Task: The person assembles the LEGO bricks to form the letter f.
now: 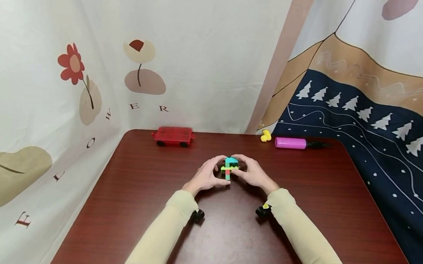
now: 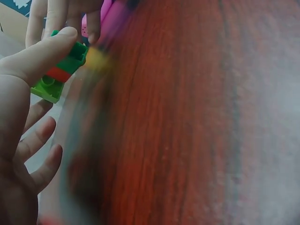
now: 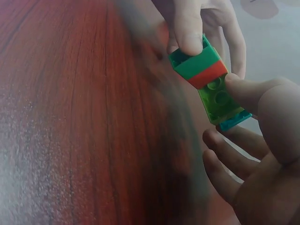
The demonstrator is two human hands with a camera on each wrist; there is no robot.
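A small build of toy bricks [image 1: 227, 172] is held between both hands over the middle of the table. It has a teal-blue piece at the far end, a lime-green plate across it, then a red brick and a green brick, as the right wrist view shows. My left hand [image 1: 207, 175] grips it from the left, its thumb [image 3: 190, 40] on the hollow end of the green brick [image 3: 199, 65]. From the right, my right hand [image 1: 251, 173] pinches it with the thumb [image 3: 243, 90] by the lime-green plate [image 3: 218, 104]. Fingers partly hide the far side.
Along the table's back edge stand a red toy wagon [image 1: 174, 135] at left, a small yellow toy [image 1: 266, 136] right of centre, and a pink-purple cylinder with a black end [image 1: 290, 143]. Printed cloth [image 1: 209, 58] hangs behind the reddish-brown table [image 1: 222, 239].
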